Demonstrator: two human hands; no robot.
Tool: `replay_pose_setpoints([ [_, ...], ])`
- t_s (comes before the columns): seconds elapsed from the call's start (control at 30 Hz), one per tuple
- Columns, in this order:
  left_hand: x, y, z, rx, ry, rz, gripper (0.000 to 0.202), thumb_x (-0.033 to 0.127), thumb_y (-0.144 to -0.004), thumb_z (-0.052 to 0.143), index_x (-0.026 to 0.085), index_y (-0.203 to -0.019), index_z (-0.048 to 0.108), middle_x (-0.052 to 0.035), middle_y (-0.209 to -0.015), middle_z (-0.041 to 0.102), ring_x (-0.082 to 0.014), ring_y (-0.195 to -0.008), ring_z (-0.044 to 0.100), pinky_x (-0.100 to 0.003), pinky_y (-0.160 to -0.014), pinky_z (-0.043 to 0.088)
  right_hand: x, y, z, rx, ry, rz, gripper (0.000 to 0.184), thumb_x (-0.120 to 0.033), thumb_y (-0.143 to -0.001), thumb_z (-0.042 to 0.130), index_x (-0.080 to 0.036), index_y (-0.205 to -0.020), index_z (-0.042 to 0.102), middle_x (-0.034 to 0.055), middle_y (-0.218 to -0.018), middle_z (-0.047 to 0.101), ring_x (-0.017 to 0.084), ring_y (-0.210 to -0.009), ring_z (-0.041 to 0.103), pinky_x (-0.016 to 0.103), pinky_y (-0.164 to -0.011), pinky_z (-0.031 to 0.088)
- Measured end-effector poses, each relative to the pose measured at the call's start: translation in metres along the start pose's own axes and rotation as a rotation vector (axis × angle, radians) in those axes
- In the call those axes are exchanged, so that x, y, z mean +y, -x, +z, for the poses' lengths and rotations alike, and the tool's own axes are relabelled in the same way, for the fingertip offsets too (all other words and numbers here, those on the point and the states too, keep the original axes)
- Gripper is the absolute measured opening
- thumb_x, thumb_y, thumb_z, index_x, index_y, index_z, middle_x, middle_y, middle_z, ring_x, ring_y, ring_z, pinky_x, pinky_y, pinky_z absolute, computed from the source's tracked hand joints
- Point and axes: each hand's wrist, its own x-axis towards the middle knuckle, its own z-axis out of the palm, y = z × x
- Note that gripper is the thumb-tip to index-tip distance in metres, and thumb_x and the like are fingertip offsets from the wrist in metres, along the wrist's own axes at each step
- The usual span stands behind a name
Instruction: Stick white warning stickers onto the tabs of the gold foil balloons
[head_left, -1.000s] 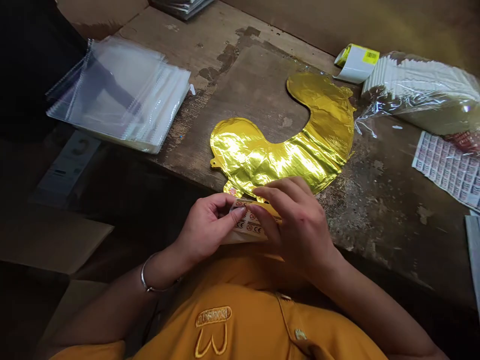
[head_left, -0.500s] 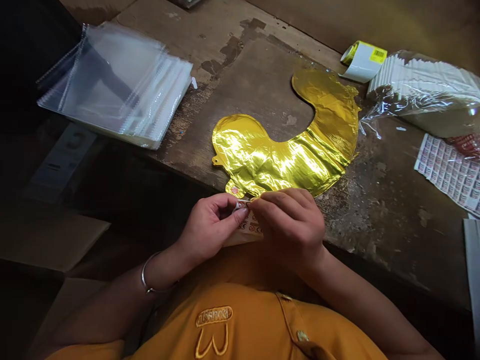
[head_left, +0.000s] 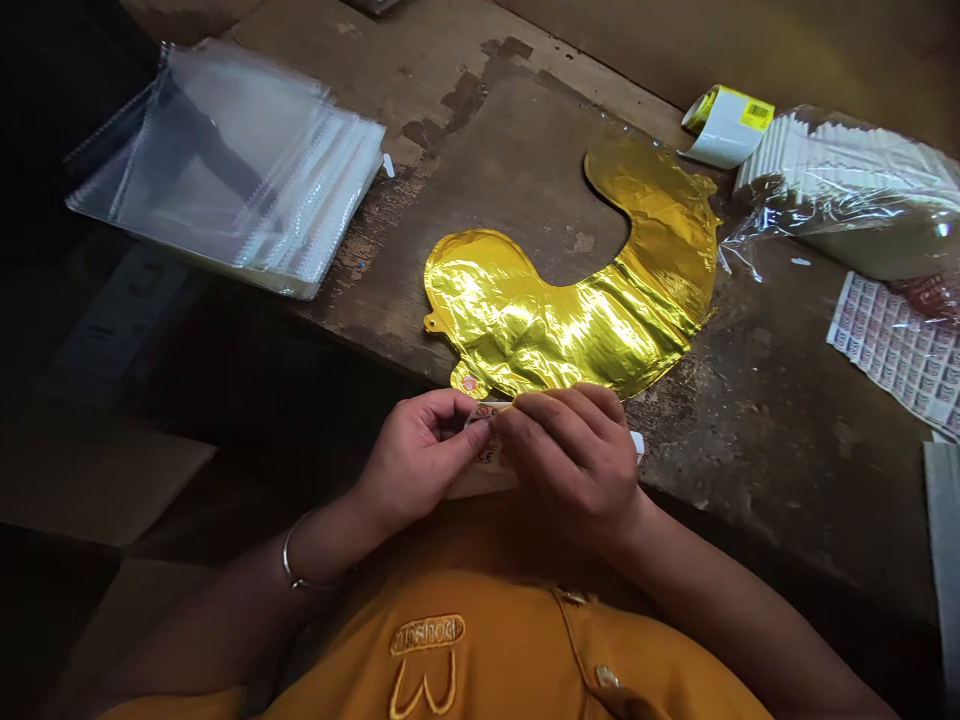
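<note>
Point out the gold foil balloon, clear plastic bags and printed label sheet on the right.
Gold foil balloon (head_left: 540,335): head view, on its wide middle.
Clear plastic bags (head_left: 240,170): head view, on the top bag of the stack.
Printed label sheet (head_left: 896,345): head view, on the middle of the sheet.

The balloon (head_left: 547,325) is shining gold, streaked with pale yellow glare. Just below the balloon, the stickers (head_left: 486,452) are showing white with red-ringed symbols. Beyond the balloon, the label roll (head_left: 726,125) is showing white with a yellow barcode patch, and right of the balloon, the sheet (head_left: 896,350) is repeating a red-and-white grid. Under the balloon, the table (head_left: 517,170) is showing patchy brown, while the shirt (head_left: 480,650) below is glowing mustard with yellow stitching.
</note>
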Motion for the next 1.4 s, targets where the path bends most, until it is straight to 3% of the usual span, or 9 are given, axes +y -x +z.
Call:
replay_pose_setpoints([
  [0.23,0.0,-0.002,-0.001,0.017,0.037,-0.055,0.024,0.033,-0.069,0.077,0.013,-0.072,0.065,-0.0025,-0.069,0.067,-0.0129,-0.064,0.06,-0.023,-0.06,0.05,-0.003,-0.003,-0.002,-0.006,-0.191,0.21,0.005,-0.017,-0.086,0.057,-0.021,-0.088,0.058,0.0028,-0.084,0.066,0.015,-0.077,0.057,0.031,-0.073,0.043],
  [0.37,-0.002,-0.003,-0.001,0.029,0.057,-0.047,0.02,0.031,-0.069,0.076,0.013,-0.071,0.066,-0.0016,-0.068,0.068,-0.0112,-0.061,0.059,-0.022,-0.06,0.05,-0.002,-0.008,-0.003,-0.002,-0.148,0.318,0.017,-0.027,-0.087,0.061,-0.018,-0.101,0.06,0.0081,-0.093,0.068,0.02,-0.086,0.058,0.034,-0.078,0.048],
  [0.67,-0.003,-0.003,-0.001,0.007,0.07,-0.059,0.02,0.03,-0.071,0.075,0.013,-0.073,0.065,-0.0013,-0.068,0.066,-0.0116,-0.062,0.059,-0.023,-0.06,0.049,-0.003,-0.005,0.0,0.017,-0.112,0.266,0.008,-0.016,-0.082,0.066,-0.022,-0.087,0.064,0.0002,-0.084,0.071,0.017,-0.077,0.056,0.033,-0.073,0.045],
  [0.83,-0.006,-0.002,-0.003,-0.013,0.081,-0.048,0.021,0.031,-0.073,0.075,0.012,-0.077,0.066,-0.0014,-0.072,0.067,-0.0119,-0.066,0.06,-0.022,-0.063,0.05,-0.003,-0.003,0.003,0.013,-0.079,0.186,0.009,-0.015,-0.083,0.063,-0.021,-0.09,0.062,0.0023,-0.085,0.069,0.017,-0.078,0.054,0.033,-0.074,0.044],
  [1.03,-0.003,0.001,-0.003,-0.087,0.034,-0.104,0.024,0.031,-0.074,0.075,0.012,-0.085,0.067,-0.0025,-0.082,0.07,-0.0155,-0.08,0.063,-0.024,-0.074,0.052,-0.007,-0.004,0.009,-0.033,-0.152,0.199,0.009,-0.013,-0.087,0.054,-0.018,-0.08,0.057,0.0048,-0.079,0.061,0.015,-0.071,0.05,0.03,-0.067,0.042],
  [1.13,-0.003,-0.002,-0.002,-0.07,0.093,-0.108,0.028,0.032,-0.072,0.076,0.011,-0.088,0.068,-0.0038,-0.084,0.072,-0.0169,-0.081,0.065,-0.026,-0.076,0.053,-0.014,-0.007,0.002,-0.044,-0.223,0.171,0.01,-0.012,-0.087,0.052,-0.018,-0.08,0.056,0.0054,-0.08,0.061,0.016,-0.073,0.052,0.031,-0.068,0.044],
  [1.23,-0.004,-0.002,-0.006,-0.083,0.081,-0.106,0.026,0.031,-0.077,0.072,0.011,-0.094,0.067,-0.0047,-0.085,0.073,-0.0177,-0.082,0.067,-0.028,-0.076,0.055,-0.008,-0.013,-0.015,0.039,-0.319,0.307,0.009,-0.01,-0.084,0.057,-0.019,-0.083,0.058,0.0037,-0.082,0.062,0.015,-0.075,0.057,0.029,-0.069,0.046],
  [1.33,0.003,0.004,-0.017,-0.106,-0.233,0.096,0.011,0.022,-0.084,0.063,0.013,-0.089,0.066,-0.0039,-0.084,0.072,-0.0159,-0.078,0.067,-0.027,-0.072,0.055,0.015,-0.023,-0.03,0.171,-0.354,0.592,0.007,-0.015,-0.08,0.064,-0.021,-0.082,0.062,0.001,-0.08,0.064,0.014,-0.073,0.058,0.028,-0.067,0.046],
  [1.4,0.014,0.007,-0.028,-0.143,-0.564,0.457,0.007,0.014,-0.085,0.059,0.015,-0.083,0.066,-0.0041,-0.092,0.072,-0.0155,-0.085,0.067,-0.027,-0.077,0.054,0.031,-0.03,-0.033,0.123,-0.473,0.735,0.003,-0.019,-0.08,0.066,-0.021,-0.078,0.064,-0.0002,-0.076,0.064,0.013,-0.067,0.057,0.028,-0.064,0.045],
])
